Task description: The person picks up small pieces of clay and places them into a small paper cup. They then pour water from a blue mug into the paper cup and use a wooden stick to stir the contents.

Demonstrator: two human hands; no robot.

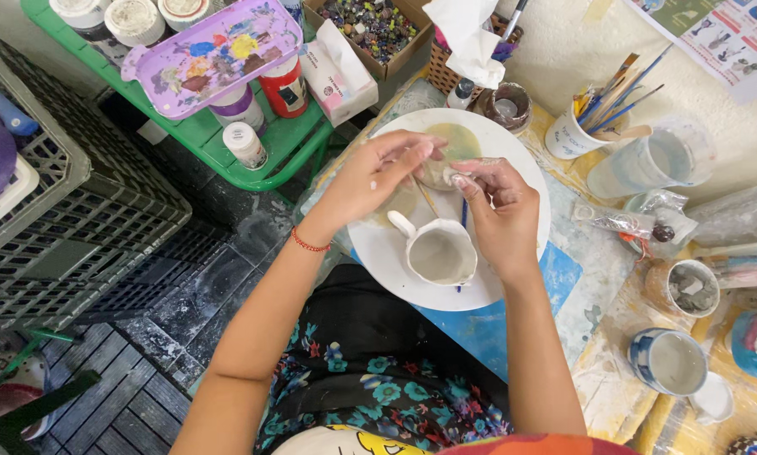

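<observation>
From the head camera we see both hands meeting above a white plate [513, 278]. Our left hand [370, 181] curls its fingers narrowly around a small pale lump [436, 174], and our right hand [501, 211] pinches the same lump from the other side. Just below them on the plate sits an unglazed white mug [437, 253], upright, handle toward the left. A cup of brushes [574, 135] stands beyond the plate.
</observation>
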